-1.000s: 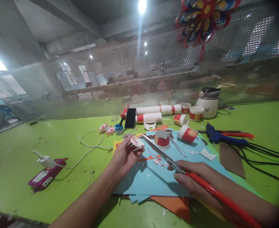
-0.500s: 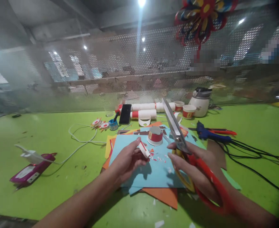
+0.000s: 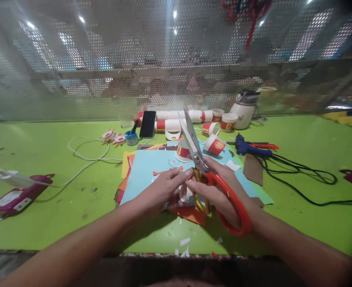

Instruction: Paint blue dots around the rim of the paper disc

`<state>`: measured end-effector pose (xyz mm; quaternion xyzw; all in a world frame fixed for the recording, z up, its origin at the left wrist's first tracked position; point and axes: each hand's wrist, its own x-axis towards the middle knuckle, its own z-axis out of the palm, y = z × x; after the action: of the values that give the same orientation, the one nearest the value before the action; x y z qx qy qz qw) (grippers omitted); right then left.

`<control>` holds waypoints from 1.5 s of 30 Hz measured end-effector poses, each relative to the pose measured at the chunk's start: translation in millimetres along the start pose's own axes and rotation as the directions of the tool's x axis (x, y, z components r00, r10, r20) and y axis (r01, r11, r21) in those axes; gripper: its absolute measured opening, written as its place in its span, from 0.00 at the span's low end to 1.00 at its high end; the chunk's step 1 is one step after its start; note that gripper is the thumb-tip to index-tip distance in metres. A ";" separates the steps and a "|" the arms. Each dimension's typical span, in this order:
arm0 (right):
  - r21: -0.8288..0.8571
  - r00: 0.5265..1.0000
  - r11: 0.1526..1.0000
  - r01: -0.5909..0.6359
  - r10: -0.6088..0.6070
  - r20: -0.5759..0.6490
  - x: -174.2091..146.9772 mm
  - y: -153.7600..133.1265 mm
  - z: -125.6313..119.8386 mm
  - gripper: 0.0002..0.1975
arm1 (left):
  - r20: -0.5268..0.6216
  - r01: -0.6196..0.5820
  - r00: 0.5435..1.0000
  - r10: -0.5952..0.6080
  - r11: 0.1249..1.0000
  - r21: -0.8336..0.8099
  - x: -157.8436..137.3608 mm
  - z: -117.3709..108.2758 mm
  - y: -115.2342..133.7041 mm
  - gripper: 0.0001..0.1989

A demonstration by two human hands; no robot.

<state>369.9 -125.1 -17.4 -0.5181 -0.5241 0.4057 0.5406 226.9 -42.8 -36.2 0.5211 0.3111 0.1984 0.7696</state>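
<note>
My left hand (image 3: pixel 167 186) is closed on a small curved white piece of paper cup (image 3: pixel 182 193), partly hidden by the fingers. In my right hand (image 3: pixel 224 185) are large scissors (image 3: pixel 190 139) with red and yellow handles; their blades point up and away, slightly apart. The fingertips of both hands meet, or nearly meet, in front of my body. Just beyond them, a red-and-white paper cup (image 3: pixel 182 151) stands upside down on light blue paper (image 3: pixel 143 165), partly behind the blades. Another cut paper cup (image 3: pixel 214 144) lies tilted to its right.
A blue glue gun (image 3: pixel 248 147) with black cables lies right. Behind are a phone (image 3: pixel 147 124), white cup tubes (image 3: pixel 170 125), a blue jar (image 3: pixel 131 138), paper cups (image 3: pixel 228 121) and a white jug (image 3: pixel 244 109). A purple power strip (image 3: pixel 20 195) sits left. Paper scraps (image 3: pixel 184 241) litter the front edge.
My hands have come together, the left moving toward the scissors and the right moving inward. The scissor blades now show a gap. The view has tilted down, bringing the table's front edge into sight.
</note>
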 end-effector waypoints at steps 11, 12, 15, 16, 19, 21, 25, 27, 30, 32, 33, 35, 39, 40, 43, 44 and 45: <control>0.417 0.972 0.880 -0.229 0.188 0.138 10.3 1.0 -20.6 0.10 | 0.134 -0.292 0.948 0.288 0.956 0.010 -14.1 -13.1 9.4 0.36; 0.424 0.970 0.873 -0.238 0.190 0.153 9.4 0.1 -21.6 0.10 | 0.146 -0.326 0.937 0.317 0.945 0.036 -14.9 -12.8 9.2 0.35; 0.443 0.965 0.860 -0.252 0.192 0.177 6.4 -3.6 -20.4 0.11 | 0.151 -0.390 0.916 0.372 0.912 0.124 -15.2 -11.8 8.8 0.31; 0.450 0.965 0.855 -0.258 0.202 0.168 5.9 -4.9 -19.3 0.10 | 0.149 -0.404 0.912 0.382 0.901 0.157 -15.0 -11.7 8.8 0.30; 0.489 0.965 0.832 -0.263 0.234 0.120 5.8 -7.7 -16.3 0.10 | 0.143 -0.459 0.888 0.437 0.850 0.259 -14.7 -12.4 9.1 0.32; 0.518 0.966 0.816 -0.258 0.236 0.108 5.9 -7.7 -15.5 0.10 | 0.158 -0.493 0.870 0.467 0.816 0.304 -14.7 -13.2 8.8 0.32; 0.509 0.952 0.804 -0.307 0.253 0.174 4.5 -5.4 -15.1 0.07 | 0.201 -0.516 0.857 0.475 0.779 0.355 -14.1 -15.6 6.7 0.28; 0.493 0.954 0.817 -0.300 0.240 0.181 4.0 -4.6 -14.8 0.06 | 0.215 -0.511 0.859 0.464 0.761 0.400 -13.6 -17.9 5.7 0.28; 0.478 0.968 0.841 -0.252 0.213 0.136 4.2 -3.8 -14.4 0.08 | 0.201 -0.503 0.861 0.467 0.727 0.467 -13.1 -22.3 6.0 0.28; 0.490 0.977 0.845 -0.214 0.193 0.093 4.5 -2.9 -14.8 0.11 | 0.217 -0.525 0.846 0.487 0.688 0.501 -13.0 -24.9 8.3 0.28; 0.495 0.979 0.845 -0.204 0.188 0.082 4.5 -2.3 -15.1 0.12 | 0.250 -0.550 0.830 0.499 0.656 0.517 -13.0 -25.8 9.9 0.27; 0.498 0.979 0.844 -0.202 0.179 0.093 4.1 -0.5 -15.9 0.09 | 0.329 -0.607 0.790 0.518 0.582 0.542 -13.0 -27.0 13.4 0.25; 0.518 0.978 0.829 -0.210 0.179 0.110 3.4 2.9 -15.8 0.11 | 0.399 -0.672 0.733 0.551 0.495 0.551 -13.1 -28.0 17.9 0.23; 0.527 0.979 0.825 -0.203 0.175 0.104 3.4 3.5 -15.5 0.13 | 0.408 -0.682 0.723 0.557 0.480 0.552 -13.2 -28.2 18.3 0.23; 0.525 0.980 0.828 -0.198 0.174 0.095 3.1 4.1 -14.9 0.14 | 0.428 -0.698 0.701 0.570 0.431 0.572 -13.7 -29.5 19.6 0.23; 0.513 0.980 0.834 -0.201 0.176 0.098 2.9 4.2 -14.9 0.12 | 0.433 -0.703 0.695 0.574 0.414 0.578 -13.8 -30.1 20.1 0.24; 0.498 0.979 0.843 -0.203 0.176 0.100 2.6 4.1 -15.1 0.10 | 0.438 -0.706 0.689 0.577 0.400 0.584 -13.9 -30.8 20.8 0.25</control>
<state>385.6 -124.1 -19.8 -0.3970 -0.3589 0.5931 0.6015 196.1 -22.8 -21.3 0.8697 0.0714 0.2973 0.3874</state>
